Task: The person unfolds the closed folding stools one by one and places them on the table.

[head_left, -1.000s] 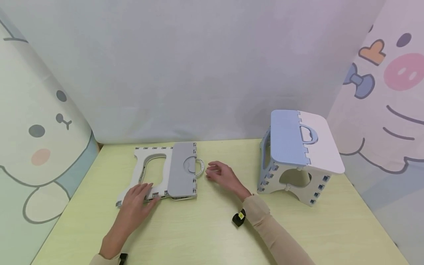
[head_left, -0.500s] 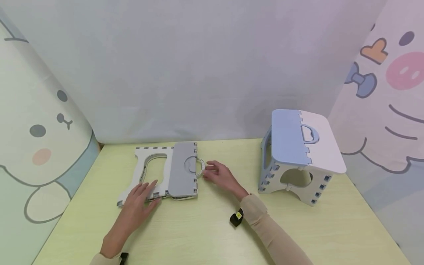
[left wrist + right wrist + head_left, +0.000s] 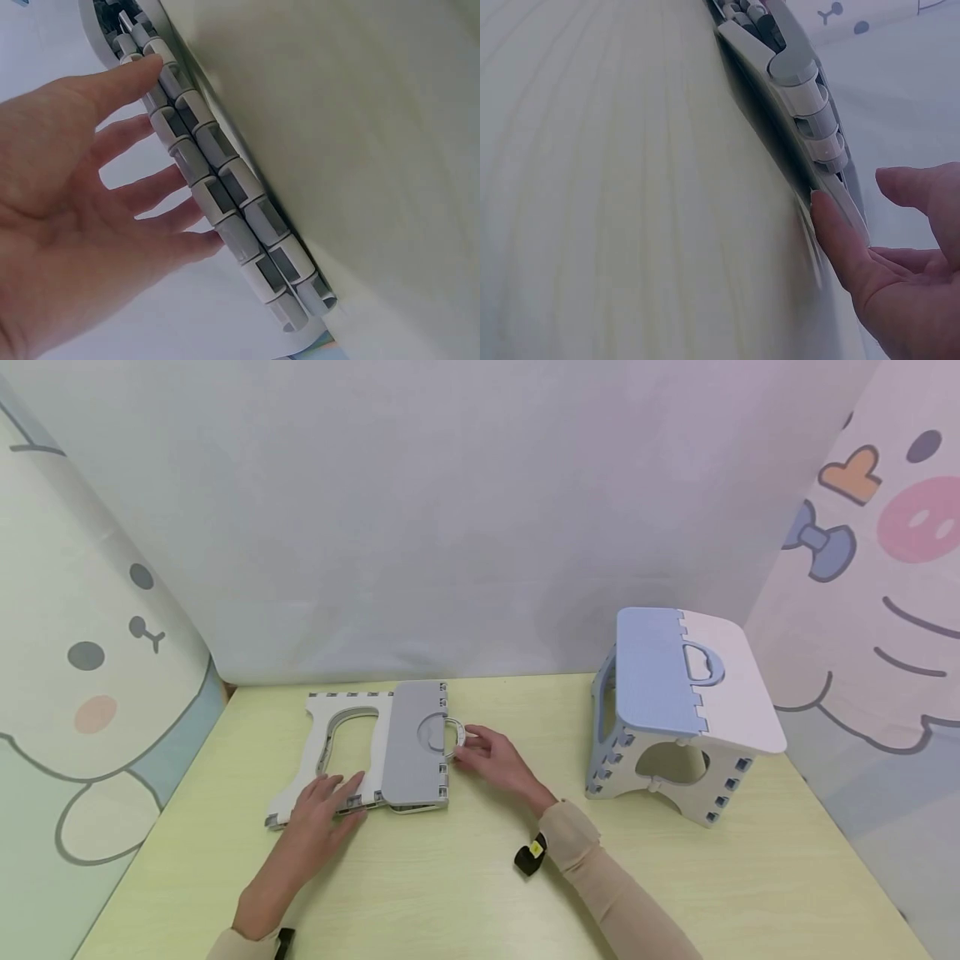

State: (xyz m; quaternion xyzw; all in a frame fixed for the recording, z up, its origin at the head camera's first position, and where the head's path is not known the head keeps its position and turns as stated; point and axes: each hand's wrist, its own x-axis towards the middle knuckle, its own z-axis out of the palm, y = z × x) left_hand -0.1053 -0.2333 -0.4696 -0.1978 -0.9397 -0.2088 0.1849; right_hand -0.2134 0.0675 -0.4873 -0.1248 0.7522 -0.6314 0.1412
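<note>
Head view, table: a pale yellow-green table (image 3: 450,885) with faint wood grain, backed by a plain greyish cloth (image 3: 480,527).
Head view, sides: printed cartoon figures, a left figure (image 3: 86,656) and a pink-snouted right figure (image 3: 918,518), both cut off.
Head view, folded stool: a grey-and-white folded stool (image 3: 415,743) lies flat, left of centre; its underside is hidden.
Head view, hands: the left hand (image 3: 318,818) rests, fingers spread, on its near edge; the right hand (image 3: 498,760) touches its loop handle (image 3: 453,722).
Head view, standing stool: a blue-and-white stool (image 3: 652,668) stands open at right.
Head view, wristband: a black band (image 3: 529,860); its yellow patch is too small to read.
Left wrist view: thumb against the hinge row (image 3: 217,180), fingers apart.
Right wrist view: one fingertip against the handle, another raised; whether they pinch, I cannot tell.
</note>
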